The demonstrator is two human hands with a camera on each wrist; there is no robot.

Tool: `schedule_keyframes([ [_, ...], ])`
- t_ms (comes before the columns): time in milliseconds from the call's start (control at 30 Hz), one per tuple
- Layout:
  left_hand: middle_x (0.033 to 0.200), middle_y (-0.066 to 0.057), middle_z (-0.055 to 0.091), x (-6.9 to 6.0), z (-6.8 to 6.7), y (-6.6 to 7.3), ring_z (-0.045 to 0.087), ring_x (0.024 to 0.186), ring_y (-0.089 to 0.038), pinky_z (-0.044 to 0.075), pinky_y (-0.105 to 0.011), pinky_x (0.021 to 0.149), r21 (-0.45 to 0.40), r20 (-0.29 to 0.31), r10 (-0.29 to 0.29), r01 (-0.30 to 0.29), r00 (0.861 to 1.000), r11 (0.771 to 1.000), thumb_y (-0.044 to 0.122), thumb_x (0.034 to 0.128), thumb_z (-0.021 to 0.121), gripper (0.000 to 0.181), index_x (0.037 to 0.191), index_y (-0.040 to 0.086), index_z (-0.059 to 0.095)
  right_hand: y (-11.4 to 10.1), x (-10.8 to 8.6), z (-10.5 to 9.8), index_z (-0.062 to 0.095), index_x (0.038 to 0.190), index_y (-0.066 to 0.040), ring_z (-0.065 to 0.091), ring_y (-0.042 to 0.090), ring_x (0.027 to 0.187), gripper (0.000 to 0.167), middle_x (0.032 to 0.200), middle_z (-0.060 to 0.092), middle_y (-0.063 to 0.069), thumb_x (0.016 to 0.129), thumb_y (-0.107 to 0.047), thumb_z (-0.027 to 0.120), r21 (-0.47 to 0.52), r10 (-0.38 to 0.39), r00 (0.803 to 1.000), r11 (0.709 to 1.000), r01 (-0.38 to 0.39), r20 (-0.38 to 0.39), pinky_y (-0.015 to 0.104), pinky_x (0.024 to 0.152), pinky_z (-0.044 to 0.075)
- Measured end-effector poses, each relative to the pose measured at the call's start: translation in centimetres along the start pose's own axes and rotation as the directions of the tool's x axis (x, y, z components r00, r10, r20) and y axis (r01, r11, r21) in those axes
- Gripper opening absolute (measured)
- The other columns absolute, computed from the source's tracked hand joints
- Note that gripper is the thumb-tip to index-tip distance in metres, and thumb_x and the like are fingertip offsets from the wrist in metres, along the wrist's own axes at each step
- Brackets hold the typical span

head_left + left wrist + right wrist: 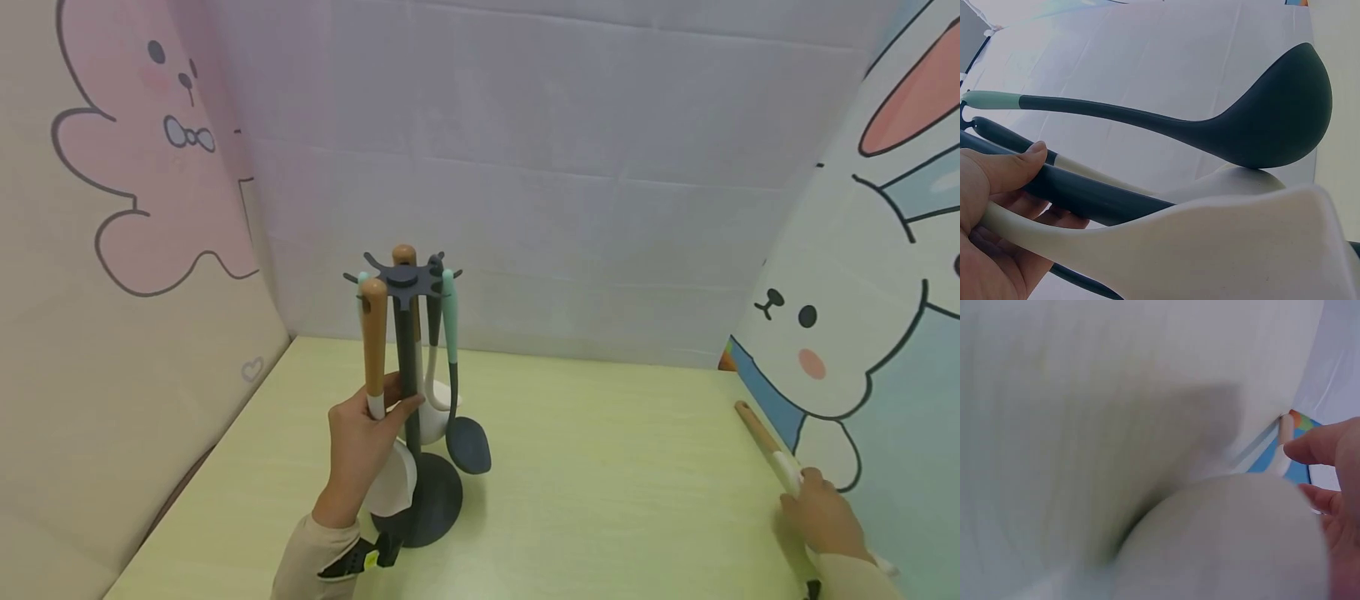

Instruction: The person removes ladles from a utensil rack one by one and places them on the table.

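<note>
A dark rotating-style utensil rack (402, 277) stands on the table's left half, hung with several kitchen utensils. My left hand (367, 442) grips its upright post (1079, 194) between thumb and fingers. Close to that hand hangs a white ladle (393, 482) with a wooden handle, partly covering the fingers. A dark ladle (469, 446) with a mint handle hangs on the rack's right side. At the table's right edge, my right hand (825, 517) pinches the white neck of a wooden-handled utensil (761, 432). Its rounded white head (1222, 544) looks blurred in the right wrist view.
The pale yellow-green table (600, 467) stretches between the two hands. A plain cloth wall (525, 183) closes the back. Printed cloth panels stand at both sides, with a rabbit drawing (847, 275) beside my right hand. The rack's round base (442, 500) rests on the table.
</note>
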State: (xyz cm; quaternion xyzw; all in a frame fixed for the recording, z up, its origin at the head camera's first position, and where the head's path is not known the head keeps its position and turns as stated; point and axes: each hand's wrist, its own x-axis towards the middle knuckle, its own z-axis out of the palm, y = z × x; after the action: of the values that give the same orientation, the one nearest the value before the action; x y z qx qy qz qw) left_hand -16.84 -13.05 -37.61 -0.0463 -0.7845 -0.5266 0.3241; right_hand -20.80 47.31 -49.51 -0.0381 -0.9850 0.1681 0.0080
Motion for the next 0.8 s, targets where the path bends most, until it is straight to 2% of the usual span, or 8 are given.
schedule_keyframes([
  [100, 0.095, -0.02, 0.074, 0.1, 0.0, 0.0, 0.072, 0.091, -0.036, 0.057, -0.055, 0.079, 0.0, -0.003, 0.006, -0.006, 1.0, 1.0, -0.002, 0.0773, 0.083, 0.029, 0.104, -0.007, 0.072, -0.8, 0.5, -0.3, 0.032, 0.117, 0.029, 0.055, 0.059, 0.074, 0.052, 0.092, 0.049, 0.046, 0.087, -0.007, 0.056, -0.013, -0.012, 0.998, 1.0, 0.011, -0.054, 0.064, 0.062, 0.047],
  [200, 0.096, -0.021, 0.074, 0.1, 0.0, 0.1, 0.072, 0.092, -0.038, 0.056, -0.056, 0.08, -0.005, -0.001, 0.003, -0.003, 1.0, 1.0, -0.002, 0.0783, 0.082, 0.028, 0.104, -0.008, 0.072, -1.9, 1.1, -0.6, 0.033, 0.12, 0.027, 0.053, 0.058, 0.071, 0.054, 0.093, 0.05, 0.045, 0.088, -0.009, 0.057, -0.022, -0.036, 0.993, 0.999, 0.033, -0.114, 0.064, 0.056, 0.046],
  [367, 0.097, -0.022, 0.073, 0.0, 0.0, 0.1, 0.071, 0.092, -0.039, 0.056, -0.057, 0.08, -0.009, 0.001, 0.0, 0.0, 1.0, 1.0, -0.001, 0.0791, 0.082, 0.028, 0.104, -0.008, 0.071, -4.9, 1.6, -0.9, 0.036, 0.133, 0.019, 0.052, 0.059, 0.075, 0.056, 0.107, 0.05, 0.045, 0.09, -0.008, 0.057, -0.019, -0.102, 0.971, 0.995, 0.101, -0.217, 0.061, 0.051, 0.044],
  [500, 0.097, -0.022, 0.073, -0.1, 0.0, 0.1, 0.071, 0.092, -0.04, 0.056, -0.057, 0.08, -0.011, 0.0, -0.007, 0.007, 1.0, 1.0, -0.002, 0.079, 0.082, 0.028, 0.104, -0.008, 0.071, -8.4, 1.3, -1.7, 0.038, 0.142, 0.013, 0.052, 0.063, 0.094, 0.058, 0.127, 0.046, 0.042, 0.091, -0.006, 0.056, -0.015, -0.19, 0.946, 0.981, 0.193, -0.263, 0.065, 0.062, 0.046],
  [567, 0.097, -0.022, 0.073, -0.1, 0.0, 0.1, 0.071, 0.092, -0.04, 0.056, -0.057, 0.081, -0.012, 0.001, -0.012, 0.012, 1.0, 1.0, -0.001, 0.079, 0.082, 0.028, 0.104, -0.008, 0.071, -10.2, 1.1, -2.0, 0.04, 0.142, 0.012, 0.054, 0.06, 0.097, 0.057, 0.127, 0.049, 0.041, 0.091, -0.005, 0.058, -0.019, -0.232, 0.927, 0.971, 0.237, -0.293, 0.065, 0.067, 0.047],
  [633, 0.097, -0.022, 0.073, -0.1, 0.0, 0.1, 0.071, 0.091, -0.04, 0.056, -0.057, 0.08, -0.01, 0.0, -0.01, 0.01, 1.0, 1.0, -0.001, 0.0789, 0.082, 0.028, 0.104, -0.008, 0.071, -11.8, 1.1, -2.4, 0.043, 0.135, 0.017, 0.056, 0.057, 0.095, 0.051, 0.121, 0.053, 0.041, 0.091, -0.005, 0.059, -0.002, -0.235, 0.92, 0.969, 0.247, -0.314, 0.065, 0.071, 0.047],
  [733, 0.096, -0.022, 0.073, -0.1, 0.0, 0.1, 0.072, 0.091, -0.04, 0.056, -0.057, 0.08, -0.007, 0.0, -0.004, 0.004, 1.0, 1.0, -0.001, 0.0788, 0.082, 0.028, 0.103, -0.008, 0.071, -14.0, 1.1, -2.6, 0.046, 0.129, 0.018, 0.061, 0.049, 0.075, 0.047, 0.108, 0.059, 0.04, 0.09, -0.003, 0.061, -0.01, -0.276, 0.892, 0.956, 0.292, -0.359, 0.059, 0.062, 0.049],
  [800, 0.095, -0.022, 0.073, -0.1, 0.0, 0.1, 0.072, 0.091, -0.039, 0.056, -0.057, 0.079, -0.004, 0.0, 0.0, 0.0, 1.0, 1.0, -0.001, 0.0787, 0.082, 0.028, 0.103, -0.008, 0.071, -15.4, 1.1, -2.9, 0.048, 0.128, 0.017, 0.061, 0.046, 0.071, 0.045, 0.105, 0.06, 0.038, 0.089, -0.003, 0.062, -0.019, -0.307, 0.875, 0.946, 0.323, -0.376, 0.057, 0.06, 0.049],
])
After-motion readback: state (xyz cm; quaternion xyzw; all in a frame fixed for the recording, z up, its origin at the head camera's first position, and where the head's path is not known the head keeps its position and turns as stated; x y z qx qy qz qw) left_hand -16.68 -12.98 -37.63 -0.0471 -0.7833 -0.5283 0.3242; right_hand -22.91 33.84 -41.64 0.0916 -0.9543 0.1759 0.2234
